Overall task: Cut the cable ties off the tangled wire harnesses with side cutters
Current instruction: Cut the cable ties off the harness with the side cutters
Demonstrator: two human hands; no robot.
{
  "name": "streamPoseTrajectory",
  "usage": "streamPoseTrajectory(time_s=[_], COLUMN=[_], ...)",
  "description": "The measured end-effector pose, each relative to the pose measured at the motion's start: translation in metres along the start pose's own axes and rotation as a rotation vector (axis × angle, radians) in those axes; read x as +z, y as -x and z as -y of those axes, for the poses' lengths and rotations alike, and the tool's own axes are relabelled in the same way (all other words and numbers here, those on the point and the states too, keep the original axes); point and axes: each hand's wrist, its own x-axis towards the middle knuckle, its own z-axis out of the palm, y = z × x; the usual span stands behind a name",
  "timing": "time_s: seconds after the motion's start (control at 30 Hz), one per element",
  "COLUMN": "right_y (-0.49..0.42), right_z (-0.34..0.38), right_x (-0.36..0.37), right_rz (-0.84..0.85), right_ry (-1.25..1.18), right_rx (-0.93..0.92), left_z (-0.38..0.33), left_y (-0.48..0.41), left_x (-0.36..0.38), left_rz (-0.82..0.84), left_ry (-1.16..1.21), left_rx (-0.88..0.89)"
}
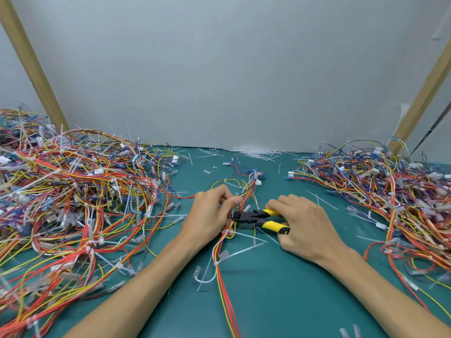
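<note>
Watching the feed from my end and the business end of the side cutters (258, 218) is jammed right up against the left hand (211, 215), so I can't tell if the blades are on a tie or just on wire; the right hand (305, 228) hides its own fingertips under the handles; both heaps run off the frame, so no counting wires there; what I can count: two hands, one pair of cutters, two heaps (left pile (73, 191), right pile (390, 191)), two wooden posts (29, 62); left hand has fingers and thumb curled round the loose harness (227, 276), which lies on the green mat (280, 296) between the heaps and runs off the bottom edge; a white cable tie (228, 232) sits on it at the heel of that hand, another lower down; right hand is wrapped round the yellow handles, which stand slightly apart; open mat is mostly toward the bottom edge; snipped ties (249, 151) litter the back edge along the wall (244, 69)
</note>
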Motion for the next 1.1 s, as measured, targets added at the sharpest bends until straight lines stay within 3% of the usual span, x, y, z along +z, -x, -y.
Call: streamPoseTrajectory(time_s=[0.23, 0.7, 0.87, 1.1], right_y=[0.000, -0.005, -0.007, -0.003], right_z=[-0.002, -0.006, -0.003, -0.002], right_x=[0.002, -0.006, -0.006, -0.008], right_rz=[0.091, 0.169, 0.189, 0.246], right_ry=[-0.069, 0.065, 0.050, 0.089], right_rx=[0.095, -0.030, -0.015, 0.074], left_z=[0.001, -0.001, -0.003, -0.009], left_y=[-0.002, 0.001, 0.004, 0.008], left_x=[0.001, 0.003, 0.002, 0.003], left_rz=[0.032, 0.034, -0.040, -0.064], left_ry=[-0.020, 0.071, 0.036, -0.111], left_rx=[-0.026, -0.152, -0.133, 0.029])
